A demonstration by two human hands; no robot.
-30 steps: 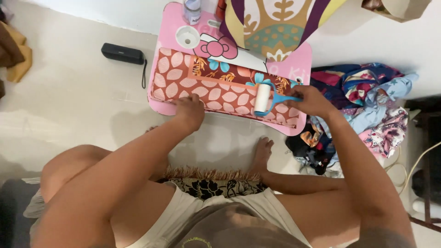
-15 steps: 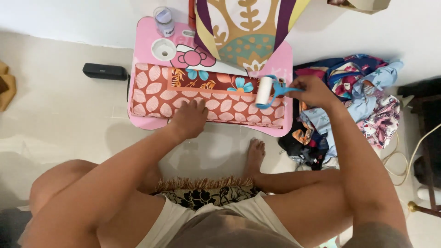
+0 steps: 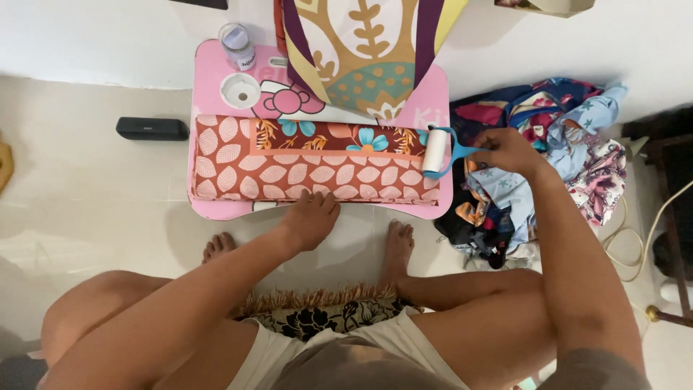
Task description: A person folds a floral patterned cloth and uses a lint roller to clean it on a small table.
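At the far right end of the folded cloth, your right hand (image 3: 509, 150) is clenched around the blue handle of a lint roller (image 3: 436, 151), whose white roll rests on the cloth's edge just left of that hand. Your left hand (image 3: 312, 215) lies released, fingers spread, on the near edge of the rust-coloured leaf-print cloth (image 3: 289, 162), which stretches across the pink desk (image 3: 216, 79). Right of your right hand, a heap of mixed clothes (image 3: 570, 137) sits on the floor.
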